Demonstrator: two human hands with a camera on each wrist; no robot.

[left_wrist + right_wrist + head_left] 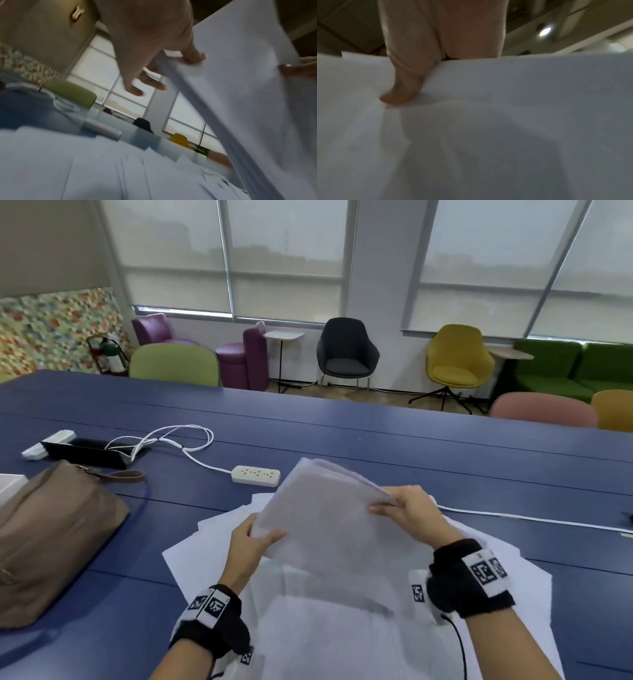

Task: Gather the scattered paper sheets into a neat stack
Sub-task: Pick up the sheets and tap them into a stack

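A bundle of white paper sheets is lifted off the blue table, tilted up toward me. My left hand grips its left edge, thumb on top. My right hand pinches its right edge. In the left wrist view the left hand holds the bundle's edge, thumb on the near face and fingers behind it. The right wrist view shows the right thumb pressed onto the held sheets. Several loose sheets lie fanned out on the table below, overlapping.
A brown bag sits at the left. Behind it are a black case and a white power strip with a coiled cable. A white cable runs right. Chairs stand beyond the far edge.
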